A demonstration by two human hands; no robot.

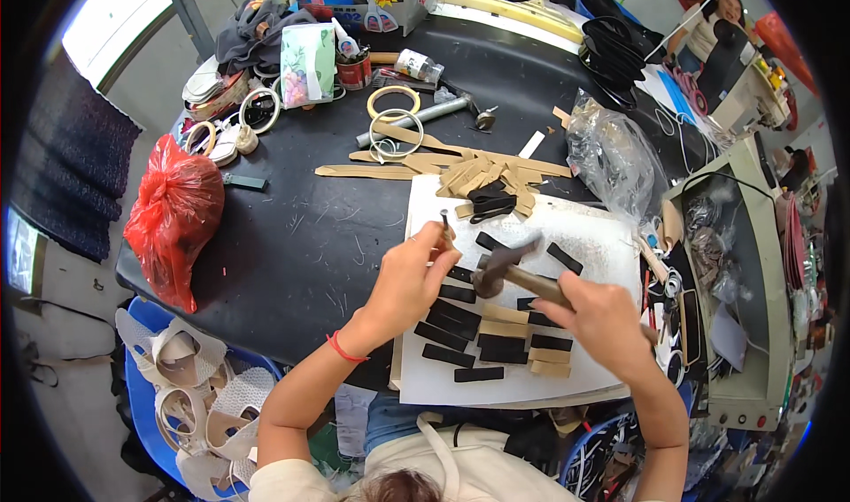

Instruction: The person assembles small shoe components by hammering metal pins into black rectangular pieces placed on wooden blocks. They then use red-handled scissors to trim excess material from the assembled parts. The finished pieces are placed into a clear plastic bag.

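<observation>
Dark hair (403,487) shows at six o'clock. The hammer (529,282) points its head to ten o'clock from the right hand (606,320), which wraps the handle, its long axis running ten to four. Nearer the small metal rod (444,216), the left hand (409,276) pinches it, up toward ten o'clock from the hammer's head. Black strips (478,374) dot the white board (584,382); black table (292,236) stretches toward nine.

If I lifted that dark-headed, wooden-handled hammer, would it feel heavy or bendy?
The hammer is probably heavy at one end: its chunky head looks metal. Its handle likely won't bend, since it looks wooden and thick.
</observation>
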